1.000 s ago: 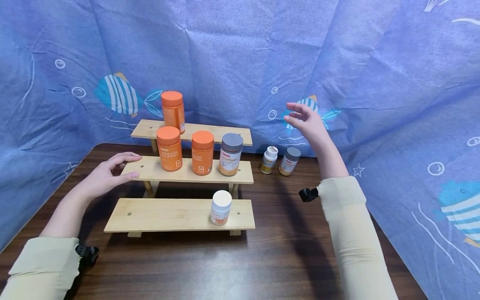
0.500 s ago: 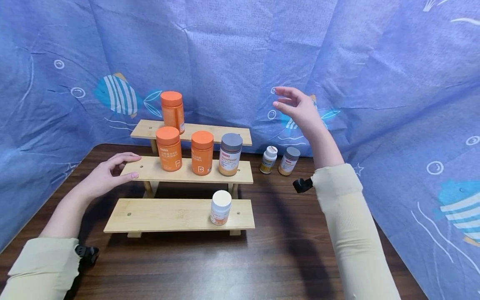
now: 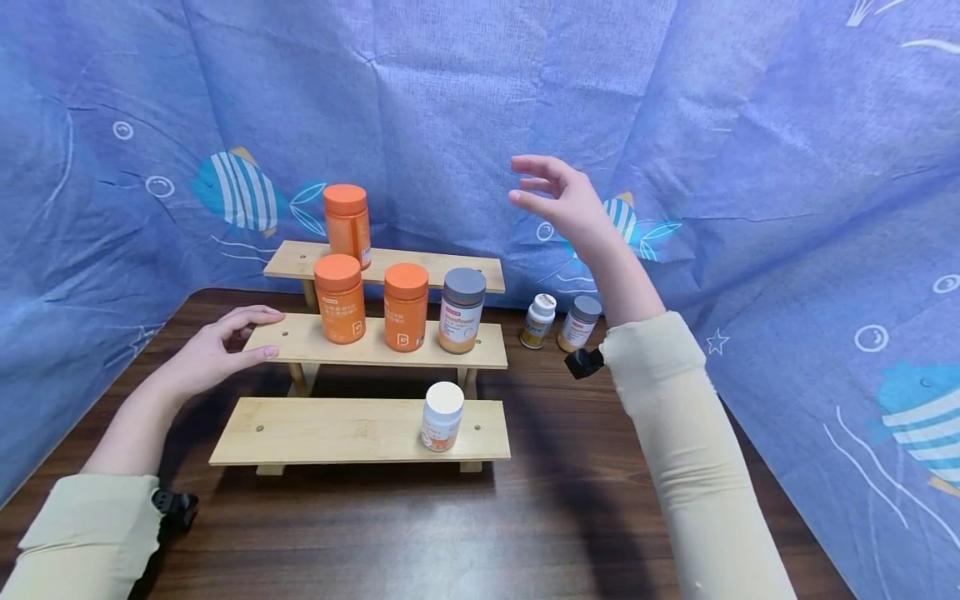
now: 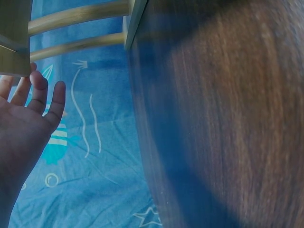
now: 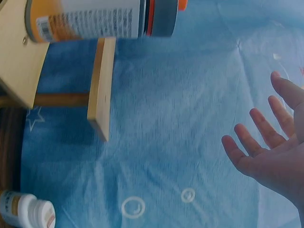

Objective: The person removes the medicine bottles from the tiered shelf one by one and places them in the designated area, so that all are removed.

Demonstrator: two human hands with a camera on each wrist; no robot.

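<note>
My left hand [image 3: 217,346] holds the left end of the middle step of a wooden tiered rack [image 3: 375,429], thumb at the front corner and fingertips at the back. In the left wrist view, the left hand's fingers [image 4: 39,88] meet the board's edge. Nothing is in my right hand [image 3: 562,200], raised in the air right of the top step, fingers apart and slightly bent. On the middle step stand two orange jars [image 3: 340,304] and a grey-lidded jar [image 3: 462,310]. Another orange jar [image 3: 347,225] is on the top step, a white bottle [image 3: 442,417] on the lowest.
A small white-capped bottle [image 3: 537,321] and another grey-lidded jar [image 3: 577,325] stand on the dark wooden table [image 3: 337,533], right of the rack. Blue fish-print cloth [image 3: 450,100] hangs behind and along both sides.
My right hand has moved left and up, away from above the small bottles toward the top step. The left hand stays at the rack, and the jars keep their places.
</note>
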